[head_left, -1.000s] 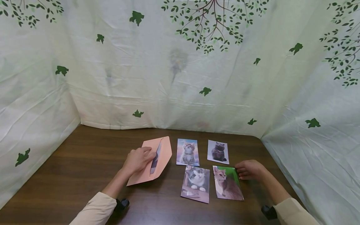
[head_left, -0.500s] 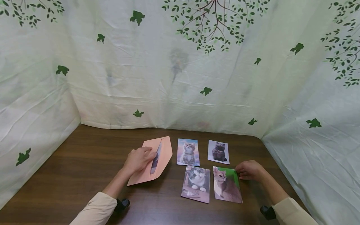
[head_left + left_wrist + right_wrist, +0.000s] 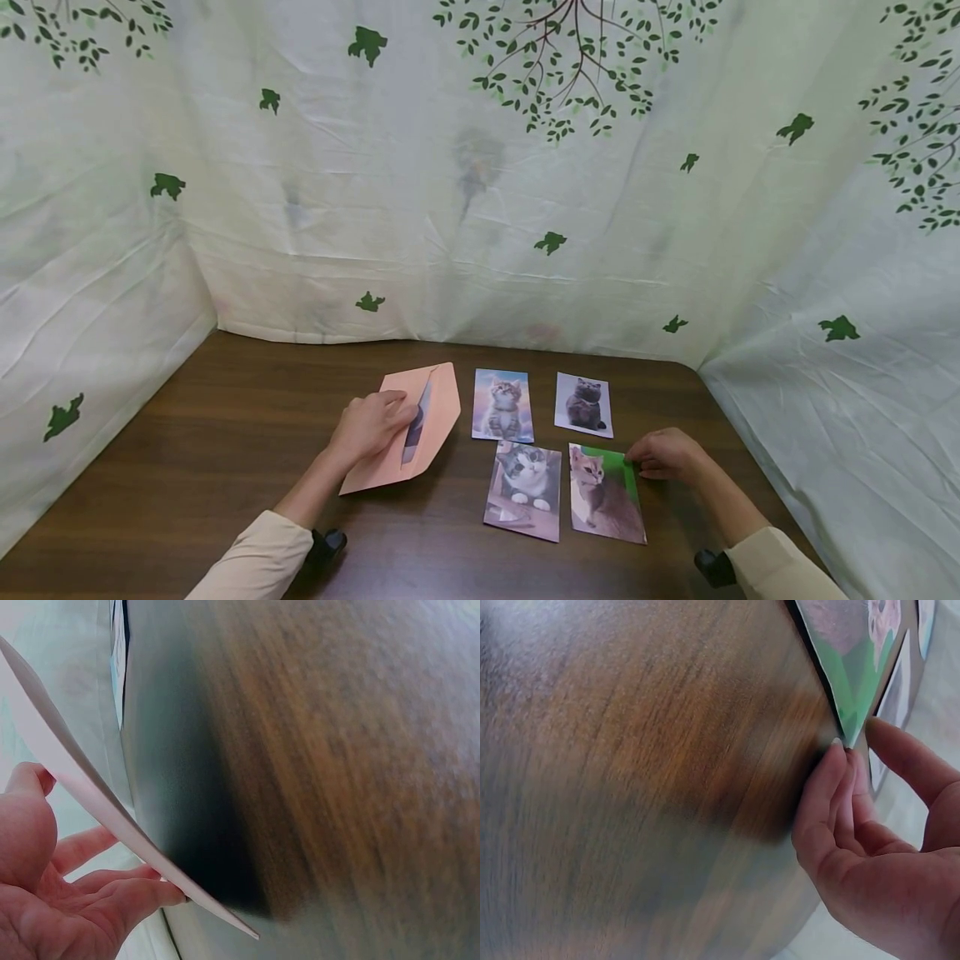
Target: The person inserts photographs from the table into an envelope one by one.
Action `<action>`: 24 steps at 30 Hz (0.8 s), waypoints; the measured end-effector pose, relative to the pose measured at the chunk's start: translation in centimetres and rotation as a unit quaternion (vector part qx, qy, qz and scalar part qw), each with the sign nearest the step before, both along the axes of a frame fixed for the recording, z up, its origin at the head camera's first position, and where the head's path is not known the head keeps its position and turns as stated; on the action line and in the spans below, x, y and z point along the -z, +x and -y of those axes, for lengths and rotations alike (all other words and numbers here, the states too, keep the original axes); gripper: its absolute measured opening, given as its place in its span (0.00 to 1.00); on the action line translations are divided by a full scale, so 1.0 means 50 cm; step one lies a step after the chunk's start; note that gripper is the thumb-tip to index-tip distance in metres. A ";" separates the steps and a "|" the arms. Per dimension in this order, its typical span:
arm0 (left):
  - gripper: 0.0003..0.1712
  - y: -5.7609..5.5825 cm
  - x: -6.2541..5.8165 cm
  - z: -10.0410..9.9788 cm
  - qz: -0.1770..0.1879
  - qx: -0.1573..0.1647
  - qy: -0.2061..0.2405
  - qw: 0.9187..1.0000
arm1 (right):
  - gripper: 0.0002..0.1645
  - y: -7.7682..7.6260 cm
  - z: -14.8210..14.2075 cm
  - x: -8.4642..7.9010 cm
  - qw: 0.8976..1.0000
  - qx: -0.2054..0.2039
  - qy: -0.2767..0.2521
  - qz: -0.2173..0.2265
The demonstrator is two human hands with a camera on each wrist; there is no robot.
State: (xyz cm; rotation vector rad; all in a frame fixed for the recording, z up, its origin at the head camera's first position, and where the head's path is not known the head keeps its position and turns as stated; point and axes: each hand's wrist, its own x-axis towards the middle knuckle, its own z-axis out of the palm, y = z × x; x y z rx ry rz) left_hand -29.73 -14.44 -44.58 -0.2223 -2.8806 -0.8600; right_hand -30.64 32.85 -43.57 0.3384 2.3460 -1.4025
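Note:
A peach envelope (image 3: 375, 477) with a slanted opening is tilted over the table, a strip of purple print showing in the slit. My left hand (image 3: 372, 425) lies over its face, fingers and thumb gripping the paper; in the left wrist view the envelope (image 3: 97, 791) appears edge-on above its shadow. On the right, my right hand (image 3: 667, 454) pinches the upper right corner of a reddish-brown cat photo (image 3: 606, 500) with a green background. The right wrist view has this green corner (image 3: 856, 697) between the thumb and fingertips.
Beside that photo lies a grey-and-white kitten photo (image 3: 521, 492). Behind them lie a tabby kitten photo (image 3: 502, 406) and a dark grey cat photo (image 3: 583, 405). A white leaf-print curtain (image 3: 450, 208) encloses the wooden table (image 3: 187, 458) at the back and sides.
The reddish-brown cat photo has shifted slightly toward the near edge and turned a little straighter, with my right hand at its corner. My left hand and the envelope have kept still.

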 end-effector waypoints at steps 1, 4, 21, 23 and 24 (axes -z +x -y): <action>0.28 0.000 0.000 0.000 0.001 0.000 0.000 1.000 | 0.10 -0.001 0.000 0.001 1.000 -0.001 0.006 0.000; 0.27 -0.001 0.002 -0.001 0.003 -0.001 -0.001 1.000 | 0.08 -0.004 0.001 0.003 1.000 0.004 0.025 0.003; 0.27 0.001 0.000 -0.002 0.004 -0.003 0.001 1.000 | 0.02 -0.005 0.002 -0.008 0.999 -0.031 0.009 0.023; 0.28 0.001 0.000 -0.002 0.006 -0.004 0.001 1.000 | 0.02 -0.008 0.001 -0.012 0.999 -0.032 0.002 0.035; 0.28 0.001 0.000 -0.001 0.007 -0.004 0.000 1.000 | 0.02 -0.010 0.001 -0.015 0.999 -0.033 0.001 0.043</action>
